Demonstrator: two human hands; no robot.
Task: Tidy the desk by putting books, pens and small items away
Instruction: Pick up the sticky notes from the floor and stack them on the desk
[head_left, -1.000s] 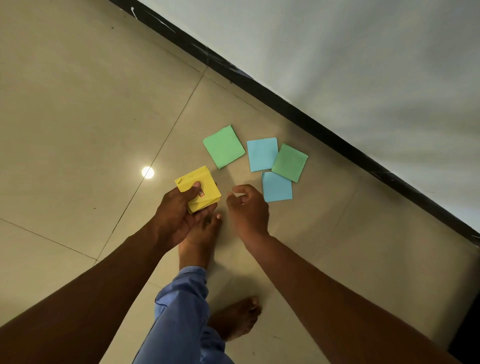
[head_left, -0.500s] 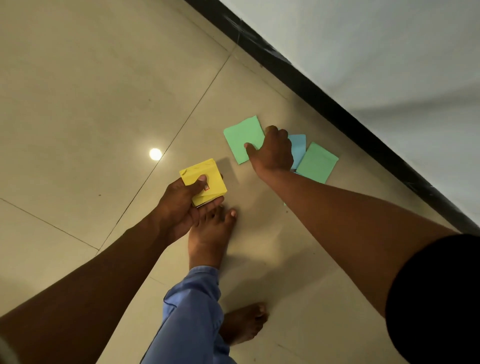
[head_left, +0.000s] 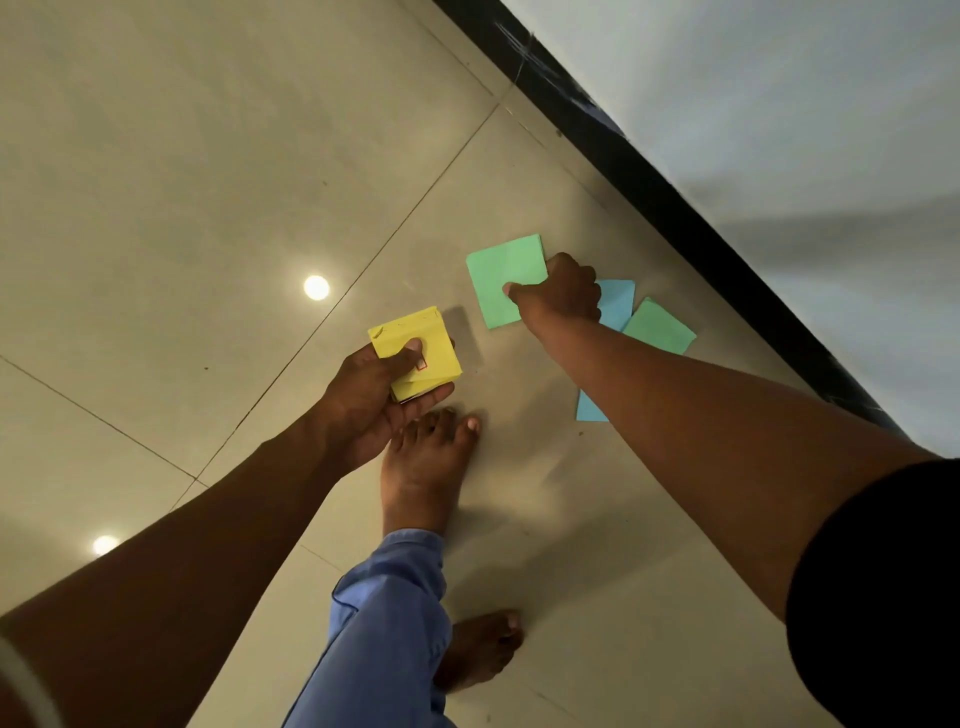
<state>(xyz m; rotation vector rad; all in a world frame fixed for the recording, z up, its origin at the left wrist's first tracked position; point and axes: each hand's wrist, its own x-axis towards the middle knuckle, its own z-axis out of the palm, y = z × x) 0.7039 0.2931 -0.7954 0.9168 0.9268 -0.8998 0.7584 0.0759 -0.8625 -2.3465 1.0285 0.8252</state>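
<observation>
Crouching over the tiled floor: left hand grip closed around yellow note pad; right hand pinching green note beside blue note near the wall

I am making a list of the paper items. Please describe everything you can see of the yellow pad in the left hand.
The yellow sticky-note pad is a square stack of thin paper sheets, its edges slightly uneven and one corner creased. A small red mark shows on the top sheet beside the thumb. The left hand holds it above the floor tiles, thumb on top and fingers underneath, tilted slightly. Nothing else touches it.
</observation>
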